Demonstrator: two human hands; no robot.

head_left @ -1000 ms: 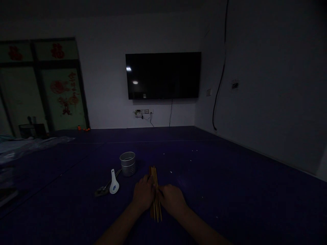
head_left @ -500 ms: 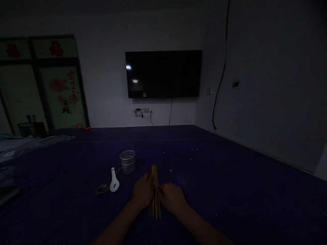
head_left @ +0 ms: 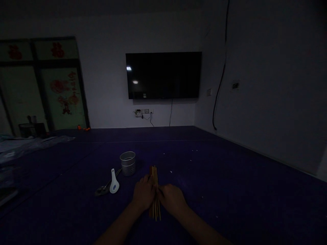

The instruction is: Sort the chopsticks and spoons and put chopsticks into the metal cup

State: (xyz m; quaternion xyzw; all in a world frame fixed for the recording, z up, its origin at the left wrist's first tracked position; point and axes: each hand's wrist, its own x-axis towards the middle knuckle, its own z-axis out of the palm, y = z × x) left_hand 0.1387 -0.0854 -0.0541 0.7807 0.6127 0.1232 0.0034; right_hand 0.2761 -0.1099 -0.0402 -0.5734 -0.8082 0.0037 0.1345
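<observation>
A bundle of chopsticks (head_left: 155,209) lies lengthwise on the dark blue surface, pointing away from me. From its left side my left hand (head_left: 144,192) closes round it, fingers over the sticks. My right hand (head_left: 173,197) presses in from the right, thumb against the sticks and fingers curled. To the left of my hands stands a perforated metal cup (head_left: 128,164), upright. A white soup spoon (head_left: 114,185) with a blue mark rests left of the cup. Beside it lie dark metal spoons (head_left: 102,190), partly overlapped by the white one.
Small white scraps (head_left: 171,171) dot the blue surface (head_left: 230,190). Clear plastic sheeting (head_left: 38,144) lies at the far left. A television (head_left: 163,75) hangs on the back wall, with sockets and cables below. A black cable (head_left: 220,85) runs down the right wall.
Both hands keep their grip on the chopsticks, with my left thumb now lying further across them. The whole view has shifted down very slightly. Cup and spoons have stayed put.
</observation>
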